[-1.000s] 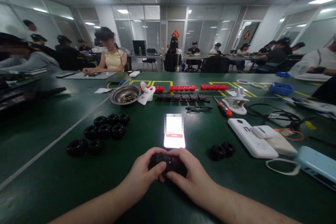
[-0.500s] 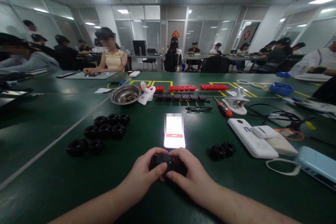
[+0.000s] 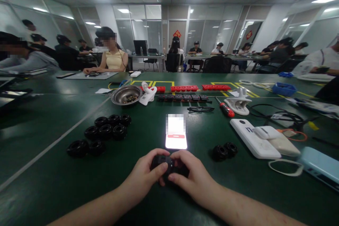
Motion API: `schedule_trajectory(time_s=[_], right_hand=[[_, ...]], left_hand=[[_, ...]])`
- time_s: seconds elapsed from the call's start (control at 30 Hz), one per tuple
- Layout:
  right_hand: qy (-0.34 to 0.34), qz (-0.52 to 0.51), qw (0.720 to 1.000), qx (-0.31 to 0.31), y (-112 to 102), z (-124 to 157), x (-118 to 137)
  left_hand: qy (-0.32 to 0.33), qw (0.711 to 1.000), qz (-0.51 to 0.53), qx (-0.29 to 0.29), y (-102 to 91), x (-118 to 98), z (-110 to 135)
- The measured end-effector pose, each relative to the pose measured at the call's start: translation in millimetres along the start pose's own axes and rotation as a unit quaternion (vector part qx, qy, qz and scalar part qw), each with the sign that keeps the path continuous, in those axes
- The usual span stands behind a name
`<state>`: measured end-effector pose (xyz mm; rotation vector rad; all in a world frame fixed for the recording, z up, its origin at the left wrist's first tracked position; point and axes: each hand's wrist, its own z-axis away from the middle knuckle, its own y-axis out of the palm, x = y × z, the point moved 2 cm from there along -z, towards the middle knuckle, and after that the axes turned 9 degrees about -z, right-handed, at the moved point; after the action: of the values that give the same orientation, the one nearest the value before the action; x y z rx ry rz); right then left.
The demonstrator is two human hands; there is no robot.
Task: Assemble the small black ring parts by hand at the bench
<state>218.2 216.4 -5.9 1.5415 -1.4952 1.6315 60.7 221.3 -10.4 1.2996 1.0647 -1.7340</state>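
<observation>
My left hand [image 3: 148, 170] and my right hand [image 3: 192, 176] meet low in the middle, each with thumb and fingers closed around dark parts. A black plastic part [image 3: 160, 161] shows between the left thumb and fingers. Another dark part [image 3: 180, 168] is inside the right hand, mostly covered; I cannot tell whether the two are joined. Just beyond the fingertips lies a phone [image 3: 176, 143] with a bright screen. Several glossy black toy tyres [image 3: 106, 132] sit in rows to the left. Two more tyres [image 3: 220, 152] are at the right.
Farther back are a metal bowl [image 3: 118, 97] with small brass-coloured pieces, red trays [image 3: 184, 88], a row of black parts [image 3: 183, 98], glasses [image 3: 200, 109], and a screwdriver [image 3: 225, 108]. A white power bank [image 3: 254, 140] and cables are at right. Co-workers sit beyond.
The black part between my hands has turned slightly, and my left fingers have shifted a little. The things on the table stay where they were.
</observation>
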Motion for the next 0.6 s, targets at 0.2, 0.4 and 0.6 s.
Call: schedule_trajectory(time_s=[0.2, 0.4, 0.6], right_hand=[[-0.003, -0.006, 1.0, 0.011, -0.1, 1.9, 2.4], [0.01, 0.003, 1.0, 0.018, -0.1, -0.7, -0.7], [0.004, -0.025, 1.0, 0.004, 1.7, 1.1, 0.2]], left_hand=[[0.003, 1.0, -0.008, -0.009, 0.7, -3.9, 2.8], [-0.001, 1.0, -0.017, -0.008, 0.7, -2.4, 2.1], [0.01, 1.0, -0.015, -0.004, 0.9, -3.5, 1.5]])
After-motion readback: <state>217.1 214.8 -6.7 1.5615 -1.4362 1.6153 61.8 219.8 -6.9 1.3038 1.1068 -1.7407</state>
